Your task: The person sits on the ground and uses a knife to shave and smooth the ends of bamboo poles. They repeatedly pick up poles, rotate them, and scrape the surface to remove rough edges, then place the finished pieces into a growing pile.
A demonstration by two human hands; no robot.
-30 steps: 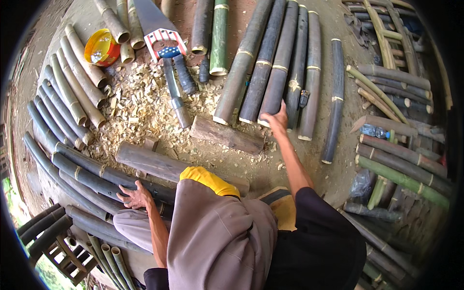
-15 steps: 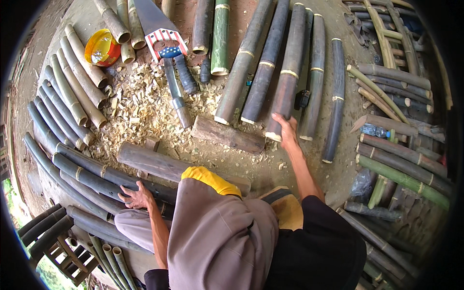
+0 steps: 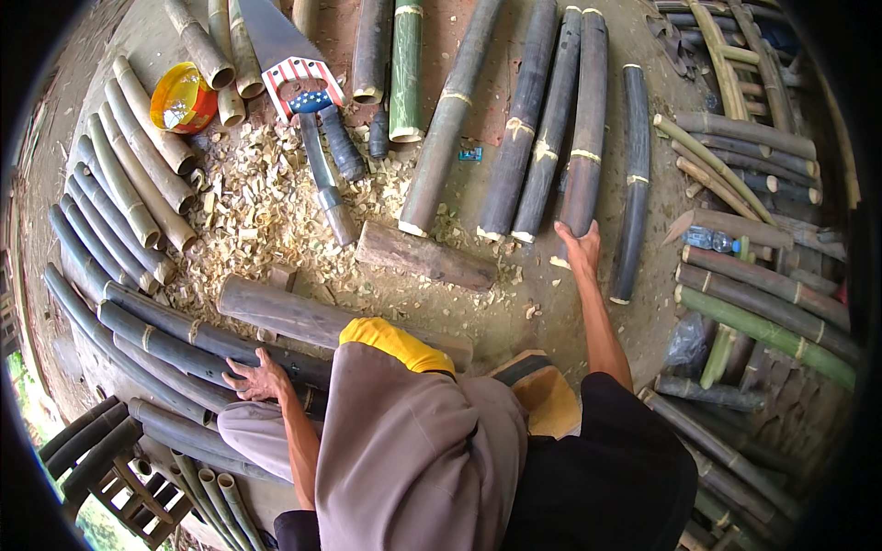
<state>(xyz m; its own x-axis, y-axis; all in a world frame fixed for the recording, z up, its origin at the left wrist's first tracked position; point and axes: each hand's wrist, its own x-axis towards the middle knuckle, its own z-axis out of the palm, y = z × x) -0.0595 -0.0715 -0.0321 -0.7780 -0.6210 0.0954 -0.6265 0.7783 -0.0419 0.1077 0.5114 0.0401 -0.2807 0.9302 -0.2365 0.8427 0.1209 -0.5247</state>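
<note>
In my right hand (image 3: 579,248) is the near end of a dark bamboo pole (image 3: 584,156), with the fingers wrapped around it and the rest of the pole stretching away from me. Other dark poles lie just left of it, and one more dark pole (image 3: 634,184) lies apart on its right. My left hand (image 3: 261,378) rests with spread fingers on a group of dark bamboo poles (image 3: 175,342) at my left and grips nothing. A thick, brownish bamboo length (image 3: 294,308) lies crosswise in front of my knees.
A short wooden block (image 3: 423,257) sits among pale shavings (image 3: 248,202). A handsaw (image 3: 299,83), a long blade (image 3: 322,174) and a yellow-red tub (image 3: 184,96) lie farther off. Stacked bamboo (image 3: 763,317) and a plastic bottle (image 3: 712,240) are at the right.
My right hand has moved right with its bamboo pole. The poles beside it have shifted, and a small blue-green packet now shows fully between poles. My left hand stays on its poles.
</note>
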